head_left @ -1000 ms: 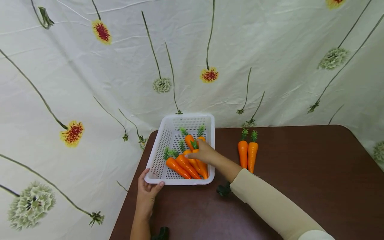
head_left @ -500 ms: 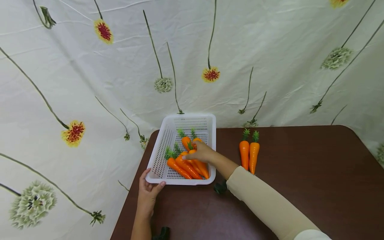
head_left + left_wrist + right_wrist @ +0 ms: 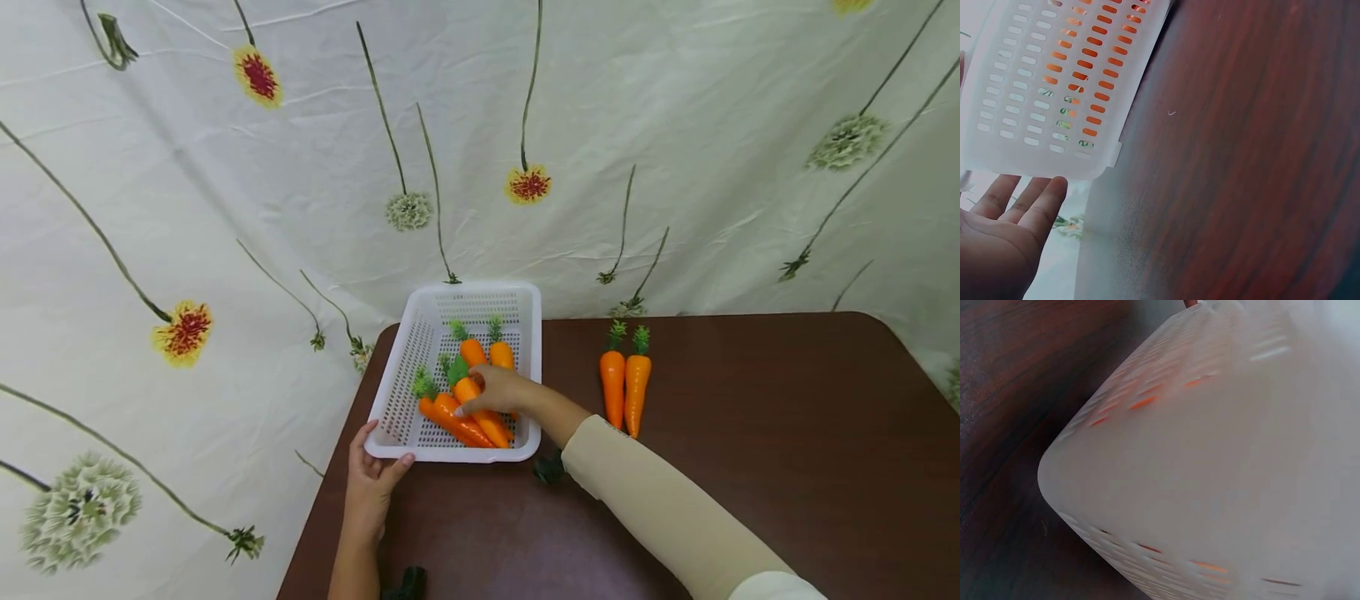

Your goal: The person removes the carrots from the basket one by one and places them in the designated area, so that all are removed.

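In the head view a white plastic basket with slotted walls holds several orange carrots with green tops. My right hand reaches over its right side and grips a carrot between thumb and fingers, on top of other carrots. Two more carrots lie toward the back. At the near left corner my left hand holds the basket, thumb on the front rim and fingers at the left side. The left wrist view shows its fingers against the basket's wall. In the right wrist view the basket hides my right hand.
Two carrots lie side by side on the dark brown table, right of the basket. A white cloth printed with flowers hangs behind and to the left of the table.
My right hand has shifted the gripped carrot left and toward me, over the others in the basket. The left hand stays at the corner.
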Tool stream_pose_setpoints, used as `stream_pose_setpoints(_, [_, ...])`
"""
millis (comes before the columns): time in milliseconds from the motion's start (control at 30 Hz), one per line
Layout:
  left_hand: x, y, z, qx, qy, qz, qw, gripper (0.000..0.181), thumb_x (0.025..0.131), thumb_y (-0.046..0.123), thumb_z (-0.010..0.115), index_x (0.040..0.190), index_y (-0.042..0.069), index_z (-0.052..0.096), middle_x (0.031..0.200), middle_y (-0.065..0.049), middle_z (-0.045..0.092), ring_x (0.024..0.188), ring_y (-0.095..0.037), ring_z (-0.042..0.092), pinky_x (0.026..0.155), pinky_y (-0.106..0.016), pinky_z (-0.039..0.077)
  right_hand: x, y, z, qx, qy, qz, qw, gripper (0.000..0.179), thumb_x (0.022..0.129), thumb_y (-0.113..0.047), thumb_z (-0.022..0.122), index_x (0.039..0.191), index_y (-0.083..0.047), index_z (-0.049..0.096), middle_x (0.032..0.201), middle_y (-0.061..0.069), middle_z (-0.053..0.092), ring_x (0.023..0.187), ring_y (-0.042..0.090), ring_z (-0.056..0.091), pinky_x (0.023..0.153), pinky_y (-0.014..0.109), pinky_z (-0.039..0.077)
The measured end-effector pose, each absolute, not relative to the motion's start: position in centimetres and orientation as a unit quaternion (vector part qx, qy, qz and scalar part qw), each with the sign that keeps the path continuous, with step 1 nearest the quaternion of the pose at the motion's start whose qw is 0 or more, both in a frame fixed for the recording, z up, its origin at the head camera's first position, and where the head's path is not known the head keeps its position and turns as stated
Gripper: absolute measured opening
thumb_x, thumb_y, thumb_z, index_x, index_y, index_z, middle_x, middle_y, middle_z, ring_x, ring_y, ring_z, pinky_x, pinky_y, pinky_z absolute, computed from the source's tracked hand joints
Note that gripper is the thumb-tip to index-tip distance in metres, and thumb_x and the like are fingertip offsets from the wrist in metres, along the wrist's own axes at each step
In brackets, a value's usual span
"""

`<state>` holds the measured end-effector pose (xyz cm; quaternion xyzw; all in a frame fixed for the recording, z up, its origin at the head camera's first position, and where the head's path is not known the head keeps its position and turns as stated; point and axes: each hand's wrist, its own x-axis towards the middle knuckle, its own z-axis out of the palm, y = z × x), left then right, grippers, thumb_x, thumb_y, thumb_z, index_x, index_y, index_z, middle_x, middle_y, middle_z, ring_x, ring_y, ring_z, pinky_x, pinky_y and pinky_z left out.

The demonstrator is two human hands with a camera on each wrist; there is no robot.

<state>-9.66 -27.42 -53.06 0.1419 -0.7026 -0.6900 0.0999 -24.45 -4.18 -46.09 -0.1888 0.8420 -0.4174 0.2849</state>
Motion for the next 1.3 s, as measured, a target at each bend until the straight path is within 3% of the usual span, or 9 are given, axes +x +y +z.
stream_pose_setpoints(267, [-9.64,-27.41,-53.14,0.14,-0.703,-0.69,0.105,0.088,0.087,0.001,0.076,0.155,0.024,0.025,0.152,-0.014,0.044,0.12,-0.017,0.059,0.09,-0.013,0.053,-24.39,-4.29,-46.2,-0.209,0.818,-0.437,0.31,0.066,0.085,-0.02,0.081,0.143,-0.009,0.052,0.137,0.012,0.059,0.124,0.028,0.056,0.107,0.043,0.049])
stream_pose_setpoints(467, [-9.72,-27.41,-53.33,0.137,-0.704,-0.689,0.107,0.087,0.087,0.001,0.077,0.154,0.026,0.027,0.151,-0.013,0.045,0.12,-0.023,0.059,0.089,-0.016,0.055,-24.21,-4.27,-46.19,-0.23,0.834,-0.396,0.308,0.057,0.084,-0.018,0.082,0.136,-0.01,0.059,0.122,0.006,0.062,0.109,0.02,0.057,0.098,0.036,0.051])
stream_pose_setpoints(700, [-9.75,-27.45,-53.36,0.139,-0.699,-0.694,0.102,0.087,0.087,0.0,0.075,0.154,0.027,0.026,0.15,-0.007,0.046,0.123,-0.026,0.058,0.09,-0.017,0.055,-24.22,-4.3,-46.34,-0.232,0.825,-0.406,0.318,0.054,0.086,-0.019,0.081,0.136,-0.015,0.06,0.128,0.006,0.062,0.116,0.022,0.058,0.104,0.04,0.05])
stream_pose_setpoints(1300, [-9.68,-27.53,-53.29,0.136,-0.701,-0.693,0.1,0.088,0.087,0.0,0.075,0.155,0.026,0.026,0.149,-0.007,0.046,0.122,-0.025,0.058,0.09,-0.016,0.055,-24.36,-4.03,-46.19,-0.231,0.789,-0.466,0.328,0.058,0.086,-0.016,0.08,0.139,-0.019,0.058,0.133,0.009,0.061,0.119,0.024,0.06,0.104,0.041,0.051])
